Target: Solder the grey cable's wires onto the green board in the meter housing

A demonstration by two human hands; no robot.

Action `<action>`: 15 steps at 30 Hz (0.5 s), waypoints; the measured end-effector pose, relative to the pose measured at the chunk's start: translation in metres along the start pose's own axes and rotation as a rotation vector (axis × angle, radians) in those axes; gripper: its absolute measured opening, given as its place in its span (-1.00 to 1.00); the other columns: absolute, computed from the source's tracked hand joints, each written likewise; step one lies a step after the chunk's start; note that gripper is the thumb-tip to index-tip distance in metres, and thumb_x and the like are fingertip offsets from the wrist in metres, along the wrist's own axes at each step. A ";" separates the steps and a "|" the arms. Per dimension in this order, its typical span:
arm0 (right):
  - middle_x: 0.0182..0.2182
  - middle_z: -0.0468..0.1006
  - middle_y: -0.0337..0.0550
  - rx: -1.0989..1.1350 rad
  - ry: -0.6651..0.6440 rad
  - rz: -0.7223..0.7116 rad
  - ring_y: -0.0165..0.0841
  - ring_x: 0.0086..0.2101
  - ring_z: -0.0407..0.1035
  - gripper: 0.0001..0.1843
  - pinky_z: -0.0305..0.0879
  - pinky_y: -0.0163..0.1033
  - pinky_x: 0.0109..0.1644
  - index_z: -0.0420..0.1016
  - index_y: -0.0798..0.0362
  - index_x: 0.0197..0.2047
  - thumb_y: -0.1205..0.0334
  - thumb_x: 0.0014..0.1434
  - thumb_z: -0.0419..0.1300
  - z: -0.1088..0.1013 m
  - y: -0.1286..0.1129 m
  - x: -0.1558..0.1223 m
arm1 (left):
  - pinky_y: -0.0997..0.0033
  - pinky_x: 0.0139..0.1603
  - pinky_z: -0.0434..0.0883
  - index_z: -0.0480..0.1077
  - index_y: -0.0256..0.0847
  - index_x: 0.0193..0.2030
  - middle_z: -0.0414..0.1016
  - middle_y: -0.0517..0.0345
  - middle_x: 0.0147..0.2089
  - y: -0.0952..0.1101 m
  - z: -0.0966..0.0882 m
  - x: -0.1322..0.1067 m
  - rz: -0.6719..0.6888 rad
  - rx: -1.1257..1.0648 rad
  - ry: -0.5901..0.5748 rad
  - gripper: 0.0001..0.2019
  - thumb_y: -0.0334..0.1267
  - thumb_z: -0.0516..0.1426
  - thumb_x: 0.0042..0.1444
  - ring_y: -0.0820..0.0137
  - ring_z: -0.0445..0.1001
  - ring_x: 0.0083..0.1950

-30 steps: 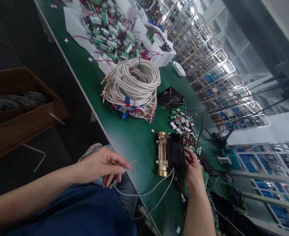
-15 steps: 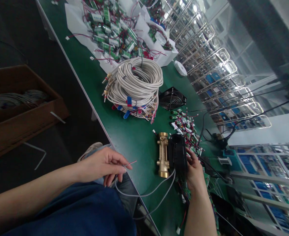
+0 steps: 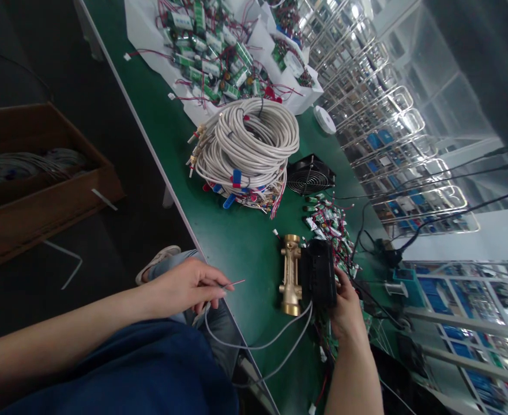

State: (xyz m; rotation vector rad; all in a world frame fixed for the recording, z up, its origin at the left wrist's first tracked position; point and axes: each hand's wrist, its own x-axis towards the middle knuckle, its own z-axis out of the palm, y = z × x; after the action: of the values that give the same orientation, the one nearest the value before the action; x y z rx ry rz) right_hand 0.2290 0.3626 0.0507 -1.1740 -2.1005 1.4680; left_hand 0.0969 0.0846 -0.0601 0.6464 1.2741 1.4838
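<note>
My left hand (image 3: 199,286) is closed in a pinch at the table's near edge. Between its fingertips is the end of a grey cable (image 3: 271,344), a thin reddish wire poking out past them. The cable loops over the edge toward a black plastic housing (image 3: 322,274). Right beside that housing lies a brass pipe body (image 3: 291,276) with flanged ends; I cannot tell whether they are joined. My right hand (image 3: 349,305) curls against the housing's far side, its fingertips partly hidden behind it.
Coiled grey cables (image 3: 254,138) are piled farther up the green table (image 3: 171,138). Past them, white foam trays (image 3: 145,40) hold green-wrapped parts with red leads. A black fan (image 3: 309,174) and small wired parts (image 3: 329,222) lie behind the brass body. A cardboard box (image 3: 55,202) sits at left.
The whole scene has shifted slightly to the right as the camera turned. Both hands keep nearly the same hold, and the cable end stays in my left fingertips.
</note>
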 end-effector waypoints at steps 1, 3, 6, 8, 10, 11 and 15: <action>-0.33 0.55 -0.18 0.001 0.001 0.002 -0.32 -0.39 0.44 -0.20 0.36 -0.28 -0.38 0.23 -0.03 0.13 0.07 -0.20 0.36 0.000 0.000 0.000 | 0.65 -0.58 0.29 0.46 -0.23 -0.13 0.52 0.19 -0.43 0.000 0.000 0.000 -0.002 0.013 0.002 -0.72 -0.15 0.11 0.06 0.57 0.35 -0.58; -0.33 0.55 -0.18 0.003 0.008 0.003 -0.32 -0.38 0.44 -0.18 0.35 -0.28 -0.37 0.23 -0.02 0.13 0.07 -0.22 0.37 0.000 0.000 0.001 | 0.64 -0.57 0.29 0.46 -0.22 -0.13 0.53 0.18 -0.42 -0.002 -0.001 0.001 -0.003 0.022 0.006 -0.72 -0.15 0.11 0.06 0.57 0.35 -0.58; -0.32 0.55 -0.18 -0.004 0.015 0.003 -0.32 -0.37 0.44 -0.19 0.35 -0.28 -0.36 0.23 -0.02 0.13 0.07 -0.21 0.37 0.000 0.000 0.001 | 0.62 -0.56 0.29 0.46 -0.20 -0.12 0.53 0.18 -0.42 -0.003 -0.002 0.002 0.006 0.017 -0.005 -0.70 -0.12 0.12 0.06 0.55 0.36 -0.57; -0.32 0.56 -0.18 -0.004 0.017 0.000 -0.32 -0.37 0.44 -0.20 0.35 -0.28 -0.36 0.23 -0.02 0.13 0.08 -0.21 0.36 0.000 0.001 0.002 | 0.62 -0.54 0.30 0.46 -0.19 -0.11 0.53 0.18 -0.41 -0.004 -0.003 0.002 0.008 0.007 -0.012 -0.69 -0.09 0.12 0.06 0.54 0.37 -0.56; -0.31 0.55 -0.18 0.001 0.019 -0.002 -0.32 -0.37 0.44 -0.19 0.35 -0.28 -0.36 0.24 -0.02 0.13 0.11 -0.22 0.37 -0.001 0.002 0.002 | 0.61 -0.54 0.30 0.47 -0.19 -0.12 0.53 0.18 -0.41 -0.005 -0.003 0.002 0.001 -0.004 -0.013 -0.69 -0.08 0.12 0.06 0.54 0.38 -0.55; -0.31 0.55 -0.18 0.005 0.020 -0.003 -0.32 -0.37 0.44 -0.19 0.35 -0.28 -0.36 0.24 -0.02 0.12 0.13 -0.24 0.38 -0.001 0.002 0.003 | 0.61 -0.53 0.31 0.47 -0.19 -0.12 0.53 0.18 -0.41 -0.005 -0.003 0.002 -0.004 -0.005 -0.011 -0.68 -0.07 0.13 0.05 0.53 0.38 -0.55; -0.30 0.55 -0.15 -0.004 0.016 -0.008 -0.30 -0.37 0.43 -0.20 0.34 -0.26 -0.36 0.24 0.00 0.12 0.13 -0.23 0.36 -0.001 0.003 0.003 | 0.60 -0.53 0.31 0.47 -0.20 -0.12 0.53 0.18 -0.41 -0.005 -0.002 0.002 -0.017 -0.002 0.006 -0.68 -0.08 0.13 0.04 0.53 0.38 -0.55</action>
State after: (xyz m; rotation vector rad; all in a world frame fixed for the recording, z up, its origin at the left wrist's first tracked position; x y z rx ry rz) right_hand 0.2294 0.3664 0.0479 -1.1732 -2.0960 1.4465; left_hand 0.0968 0.0853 -0.0659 0.6288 1.2801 1.4738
